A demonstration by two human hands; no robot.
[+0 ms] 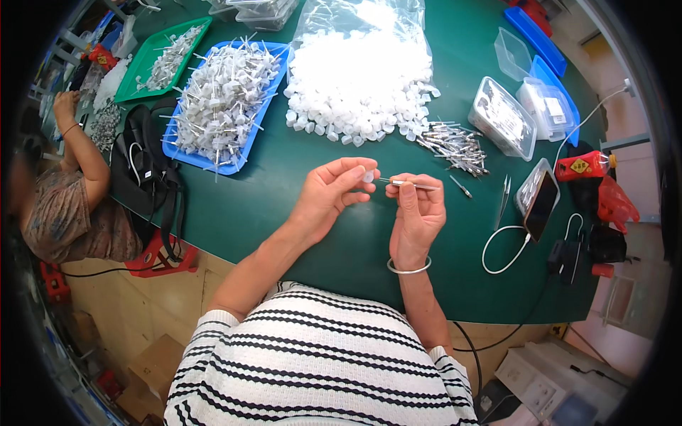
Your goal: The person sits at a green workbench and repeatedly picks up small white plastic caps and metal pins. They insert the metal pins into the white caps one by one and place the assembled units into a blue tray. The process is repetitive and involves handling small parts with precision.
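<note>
Above the green table [320,241], my left hand [320,195] pinches a small white plastic cap [368,177] between thumb and fingertips. My right hand [418,216] faces it, thumb and fingers closed on a slim metal pin [419,186]. The pin's thin end points left at the cap; whether they touch is too small to tell. Beyond my hands spreads a heap of white plastic caps [348,106], partly inside a clear bag [430,42]. Right of it lies a pile of metal pins [455,149], with a single pin [461,187] apart from it.
Left, a blue tray [229,170] and a green tray [119,92] hold capped pins. At right are tweezers [504,199], clear plastic boxes [529,145], a phone [542,206] with a white cable [486,259], and a red bottle [579,167]. Another person [82,199] sits at left beside a black bag [142,156].
</note>
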